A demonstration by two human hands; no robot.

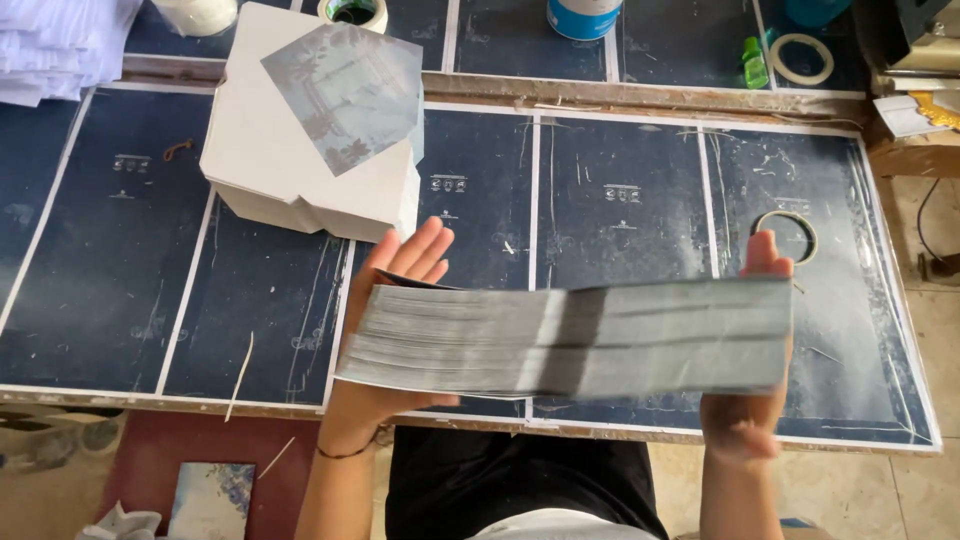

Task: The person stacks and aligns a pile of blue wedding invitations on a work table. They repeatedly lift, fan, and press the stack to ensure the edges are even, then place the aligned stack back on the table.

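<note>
I hold a thick stack of grey printed cards [570,338] on edge between both hands, low over the near side of a dark blue worktable [120,270]. My left hand [395,290] presses flat against the stack's left end, fingers spread upward. At the right end, my right hand [752,400] clamps the stack, with fingertips showing above it. The stack is blurred with motion. A pile of white cut sheets [290,150] lies on the table behind my left hand, topped by one grey patterned sheet [345,95].
A tape roll [786,232] lies flat behind my right hand. Along the far edge stand a white tape roll [356,12], a blue-and-white can [583,17], a green bottle [755,62] and another tape ring [802,58]. White paper stacks [55,45] fill the far left corner.
</note>
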